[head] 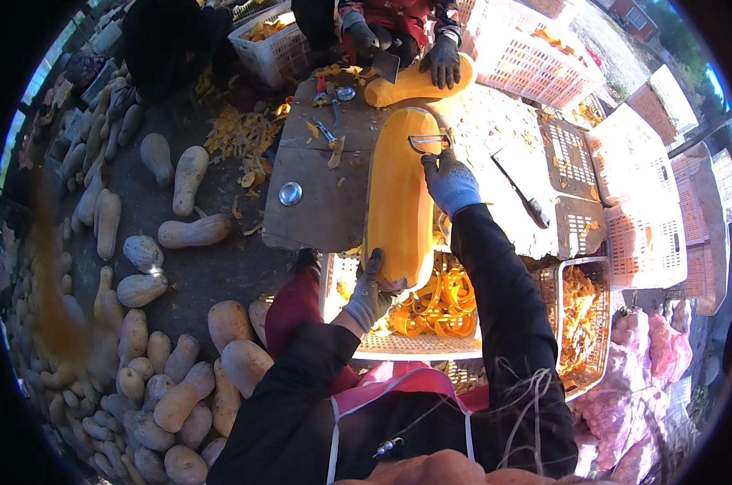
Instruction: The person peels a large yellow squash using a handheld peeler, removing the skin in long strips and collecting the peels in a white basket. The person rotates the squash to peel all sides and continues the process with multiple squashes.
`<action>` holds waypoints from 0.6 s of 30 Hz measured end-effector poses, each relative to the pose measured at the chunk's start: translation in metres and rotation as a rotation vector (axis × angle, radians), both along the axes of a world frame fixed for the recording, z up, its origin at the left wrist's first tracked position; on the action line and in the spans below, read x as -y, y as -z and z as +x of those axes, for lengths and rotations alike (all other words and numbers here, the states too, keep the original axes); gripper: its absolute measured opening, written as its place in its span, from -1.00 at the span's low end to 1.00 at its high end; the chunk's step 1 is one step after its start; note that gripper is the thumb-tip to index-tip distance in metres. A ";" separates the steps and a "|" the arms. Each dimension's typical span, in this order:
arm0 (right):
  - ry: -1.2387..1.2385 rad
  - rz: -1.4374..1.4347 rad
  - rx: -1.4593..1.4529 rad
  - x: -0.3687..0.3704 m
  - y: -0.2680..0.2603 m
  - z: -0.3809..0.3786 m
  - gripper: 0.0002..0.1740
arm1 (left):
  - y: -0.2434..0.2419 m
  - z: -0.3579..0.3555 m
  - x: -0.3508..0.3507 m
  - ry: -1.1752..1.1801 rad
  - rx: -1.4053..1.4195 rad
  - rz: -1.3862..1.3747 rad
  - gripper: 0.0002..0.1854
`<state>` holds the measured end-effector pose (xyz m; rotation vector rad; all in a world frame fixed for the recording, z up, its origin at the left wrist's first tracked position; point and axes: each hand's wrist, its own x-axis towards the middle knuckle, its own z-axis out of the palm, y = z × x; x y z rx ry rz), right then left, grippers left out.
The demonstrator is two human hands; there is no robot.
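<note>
A long peeled orange squash point(402, 200) lies lengthwise before me, its near end over a white plastic crate point(417, 347) holding orange peel ribbons point(441, 306). My left hand point(367, 300), in a grey glove, holds the squash at its near end. In my gloved right hand point(452, 179) is a metal peeler point(427, 140), its blade across the upper right part of the squash. Right of that hand, a long knife point(517, 188) lies on the board-covered table point(317, 221). Another peeler point(324, 130) and a round metal lid point(290, 193) lie on the left part.
Across the table, a co-worker's gloved hands hold a cleaver point(385, 65) and another peeled squash point(420, 82). Unpeeled squashes point(184, 394) are heaped on the ground at left. Crates point(644, 242) stand at right, near pink mesh sacks point(626, 376). Peel scraps point(238, 139) lie left of the table.
</note>
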<state>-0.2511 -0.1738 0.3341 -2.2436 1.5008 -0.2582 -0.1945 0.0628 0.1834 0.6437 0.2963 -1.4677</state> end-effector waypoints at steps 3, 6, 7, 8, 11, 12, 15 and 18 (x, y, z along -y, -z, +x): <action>-0.041 -0.048 -0.138 0.027 0.002 0.028 -0.32 | -0.004 -0.019 0.006 -0.104 0.080 0.022 -0.17; 0.010 -0.019 -0.204 0.025 0.025 0.028 -0.35 | -0.010 -0.032 0.006 -0.127 0.037 0.105 -0.18; 0.015 0.001 -0.198 0.013 0.022 0.027 -0.36 | -0.018 -0.031 0.006 -0.142 0.022 0.142 -0.18; 0.022 0.020 -0.193 0.001 0.022 0.025 -0.36 | -0.025 -0.031 0.005 -0.163 0.004 0.175 -0.18; 0.034 0.027 -0.198 -0.037 0.020 0.014 -0.34 | -0.024 -0.033 0.009 -0.192 -0.019 0.092 -0.18; 0.048 0.044 -0.198 -0.045 0.023 0.010 -0.36 | -0.022 -0.030 0.011 -0.159 -0.131 0.085 -0.20; 0.037 0.069 -0.254 -0.068 0.028 -0.014 -0.37 | -0.023 -0.040 0.014 -0.217 -0.034 0.091 -0.24; 0.011 0.081 -0.232 -0.104 0.026 -0.028 -0.41 | -0.008 -0.033 0.018 -0.228 -0.048 0.008 -0.17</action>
